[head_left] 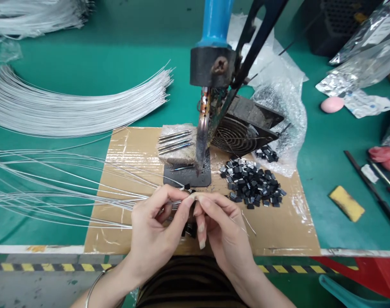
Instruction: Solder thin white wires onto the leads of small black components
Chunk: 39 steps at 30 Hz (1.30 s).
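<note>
My left hand (161, 220) and my right hand (225, 224) meet at the fingertips over the cardboard, both closed in a pinch. A thin wire (239, 225) runs out across my right hand; the pinched part is mostly hidden by the fingers. White wires (118, 199) come in from the left and pass behind my left hand. Small black pieces (190, 230) show beneath and just behind the fingers; whether they are joined to the wires is hidden. Above the hands hangs a soldering iron (203, 128) on a stand, its tip pointing down.
A pile of small black parts (254, 182) lies right, before a fan (240, 132). Metal rods (174, 141) rest on a pale block behind the hands. A large white wire bundle (86, 113) lies left. A yellow sponge (346, 203) and pink egg-shaped object (332, 105) are right.
</note>
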Available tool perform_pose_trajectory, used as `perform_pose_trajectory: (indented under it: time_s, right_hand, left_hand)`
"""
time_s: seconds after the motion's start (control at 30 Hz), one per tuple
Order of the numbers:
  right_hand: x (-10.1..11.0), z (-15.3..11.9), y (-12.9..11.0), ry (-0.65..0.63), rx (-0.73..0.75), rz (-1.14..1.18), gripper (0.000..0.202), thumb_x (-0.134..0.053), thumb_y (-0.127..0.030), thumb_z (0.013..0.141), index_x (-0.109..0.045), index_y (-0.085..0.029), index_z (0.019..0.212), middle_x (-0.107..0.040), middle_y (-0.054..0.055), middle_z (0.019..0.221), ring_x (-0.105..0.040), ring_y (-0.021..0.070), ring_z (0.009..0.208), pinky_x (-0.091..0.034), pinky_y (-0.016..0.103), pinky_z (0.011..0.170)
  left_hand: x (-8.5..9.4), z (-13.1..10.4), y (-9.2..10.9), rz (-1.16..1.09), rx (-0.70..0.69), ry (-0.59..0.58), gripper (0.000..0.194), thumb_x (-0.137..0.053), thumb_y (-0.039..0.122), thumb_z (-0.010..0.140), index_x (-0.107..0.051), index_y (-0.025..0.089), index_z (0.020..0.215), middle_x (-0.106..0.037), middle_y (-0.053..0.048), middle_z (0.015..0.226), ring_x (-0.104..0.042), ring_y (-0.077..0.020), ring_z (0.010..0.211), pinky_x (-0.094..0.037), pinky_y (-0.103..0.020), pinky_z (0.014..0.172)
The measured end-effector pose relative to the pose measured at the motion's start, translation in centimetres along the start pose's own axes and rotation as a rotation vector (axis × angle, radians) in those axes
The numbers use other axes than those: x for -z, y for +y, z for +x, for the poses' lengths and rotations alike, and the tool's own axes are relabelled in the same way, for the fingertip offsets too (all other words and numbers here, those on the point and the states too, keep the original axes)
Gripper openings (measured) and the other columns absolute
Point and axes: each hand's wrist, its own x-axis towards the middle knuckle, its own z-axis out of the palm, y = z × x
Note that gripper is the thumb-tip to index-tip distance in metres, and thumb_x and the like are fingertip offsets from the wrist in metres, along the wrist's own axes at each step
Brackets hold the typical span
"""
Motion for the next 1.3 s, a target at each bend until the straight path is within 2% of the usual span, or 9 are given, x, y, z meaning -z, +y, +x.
perform_pose_trajectory:
  time_s: [0.17, 0.3, 0.47, 0.6, 0.97, 1.17, 1.23, 1.3]
  right_hand:
    - [0.3, 0.2, -0.2, -0.023, 0.017, -0.005, 0.016, -0.084, -0.035, 0.087, -0.085, -0.019, 0.084, -0.073, -0.001, 0.067, -0.062, 0.0072, 0.044, -0.056, 0.014, 0.04]
    - [0.7, 0.2, -0.2, -0.022, 0.073, -0.08, 0.012, -0.083, -0.033, 0.089, -0.086, -0.021, 0.091, -0.075, 0.0, 0.072, -0.066, 0.0084, 0.05, -0.06, 0.016, 0.046]
    - [1.0, -0.1, 0.1, -0.033, 0.09, -0.166, 0.009, -0.081, -0.03, 0.093, -0.086, -0.023, 0.095, -0.077, 0.0, 0.075, -0.069, 0.0078, 0.053, -0.061, 0.015, 0.052]
    - [1.0, -0.2, 0.2, -0.015, 0.106, -0.185, 0.009, -0.081, -0.03, 0.093, -0.086, -0.023, 0.095, -0.078, 0.0, 0.075, -0.069, 0.0084, 0.054, -0.061, 0.016, 0.052]
    - [0.9, -0.1, 0.0, -0.025, 0.118, -0.176, 0.01, -0.08, -0.03, 0.094, -0.085, -0.021, 0.091, -0.076, 0.0, 0.07, -0.068, 0.0085, 0.052, -0.061, 0.017, 0.053]
    - [0.6, 0.2, -1.0, -0.038, 0.047, -0.103, 0.012, -0.085, -0.028, 0.087, -0.084, -0.019, 0.079, -0.073, -0.002, 0.062, -0.064, 0.007, 0.043, -0.057, 0.015, 0.045]
    - [0.5, 0.2, -1.3, -0.044, 0.031, -0.115, 0.013, -0.085, -0.028, 0.086, -0.084, -0.018, 0.077, -0.072, -0.002, 0.06, -0.063, 0.007, 0.042, -0.057, 0.015, 0.045]
    - [0.5, 0.3, -1.5, -0.047, 0.021, -0.125, 0.014, -0.085, -0.028, 0.086, -0.084, -0.018, 0.077, -0.072, -0.002, 0.06, -0.064, 0.0074, 0.042, -0.058, 0.016, 0.045]
  left_hand:
    - [0.2, 0.2, 0.1, -0.013, -0.001, 0.009, 0.012, -0.07, 0.028, 0.099, -0.074, 0.02, 0.092, -0.076, -0.003, 0.079, -0.068, -0.0133, 0.066, -0.049, -0.022, 0.056]
    - [0.3, 0.3, 0.2, 0.0, -0.021, 0.051, 0.008, -0.071, 0.026, 0.098, -0.074, 0.022, 0.092, -0.073, 0.0, 0.077, -0.062, -0.0107, 0.061, -0.047, -0.021, 0.055]
    - [0.2, 0.2, 0.3, -0.004, -0.039, 0.038, 0.007, -0.071, 0.023, 0.097, -0.074, 0.023, 0.092, -0.074, -0.001, 0.081, -0.066, -0.0125, 0.069, -0.05, -0.022, 0.061]
    - [0.2, 0.1, 0.2, -0.013, -0.06, 0.04, 0.006, -0.072, 0.021, 0.096, -0.075, 0.022, 0.091, -0.073, -0.001, 0.079, -0.066, -0.0136, 0.07, -0.051, -0.023, 0.063]
    - [0.2, 0.1, 0.3, 0.035, -0.072, 0.013, 0.009, -0.069, 0.024, 0.098, -0.072, 0.021, 0.089, -0.069, -0.001, 0.074, -0.058, -0.0121, 0.062, -0.044, -0.024, 0.055]
    - [0.3, 0.4, 0.5, 0.055, -0.122, -0.004, 0.01, -0.07, 0.02, 0.097, -0.071, 0.022, 0.087, -0.064, 0.003, 0.068, -0.043, -0.0083, 0.052, -0.036, -0.022, 0.047]
    - [0.3, 0.5, 0.6, 0.054, -0.132, -0.015, 0.009, -0.069, 0.019, 0.097, -0.071, 0.022, 0.088, -0.065, 0.003, 0.068, -0.045, -0.0083, 0.052, -0.038, -0.022, 0.049]
    - [0.3, 0.5, 0.7, 0.046, -0.125, -0.018, 0.008, -0.069, 0.02, 0.097, -0.072, 0.022, 0.089, -0.069, 0.001, 0.071, -0.054, -0.0101, 0.055, -0.043, -0.023, 0.052]
